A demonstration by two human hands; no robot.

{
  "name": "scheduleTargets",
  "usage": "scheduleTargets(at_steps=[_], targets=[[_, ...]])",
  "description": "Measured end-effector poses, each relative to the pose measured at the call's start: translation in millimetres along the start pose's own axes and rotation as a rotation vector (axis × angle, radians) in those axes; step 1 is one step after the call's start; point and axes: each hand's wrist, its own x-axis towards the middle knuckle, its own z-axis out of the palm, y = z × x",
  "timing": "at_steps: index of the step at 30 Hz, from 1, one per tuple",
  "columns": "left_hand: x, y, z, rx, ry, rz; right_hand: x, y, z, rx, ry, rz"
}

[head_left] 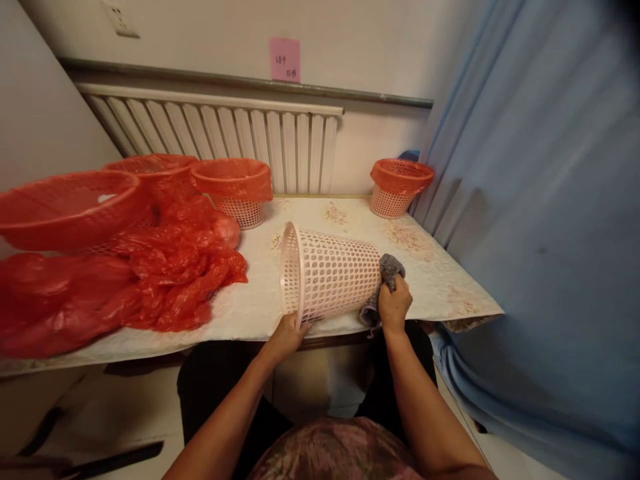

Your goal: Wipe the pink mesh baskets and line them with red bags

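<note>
A pale pink perforated plastic basket (340,273) lies on its side over the table, its open rim to the left and its base to the right. My left hand (290,337) is closed on the lower edge of the rim, with its fingers partly hidden behind the plastic. Against the base, my right hand (395,303) grips a grey cloth (391,267), part of which hangs down below the hand.
Red bag-lined baskets (243,210) and crumpled red plastic bags (170,267) cover the table's left side. Another lined basket (393,201) stands at the back right. A radiator (220,133) is behind the table (440,280); a blue curtain (540,200) hangs on the right.
</note>
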Motion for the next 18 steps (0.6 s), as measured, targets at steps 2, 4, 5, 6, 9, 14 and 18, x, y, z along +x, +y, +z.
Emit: scheduleTargets(at_steps=[2, 4, 5, 6, 9, 14, 18], targets=[[0, 9, -0.1, -0.047, 0.009, -0.003, 1, -7, 1, 0.003, 0.006, 0.032], [0, 19, -0.1, -0.091, 0.01, -0.003, -2, -22, 1, 0.007, -0.003, -0.021], [0, 23, -0.1, -0.111, 0.01, -0.006, -4, -32, 1, 0.017, -0.022, -0.073], [1, 28, 0.1, -0.128, 0.015, -0.012, -7, -44, 1, 0.036, -0.048, -0.133], [2, 37, 0.8, -0.165, 0.037, -0.017, -22, -82, 0, 0.121, -0.154, -0.326], [5, 38, -0.8, -0.195, 0.058, -0.038, -47, -129, 0, 0.222, -0.278, -0.565], [2, 27, -1.4, -0.199, 0.058, -0.038, -54, -138, 1, 0.233, -0.278, -0.602]])
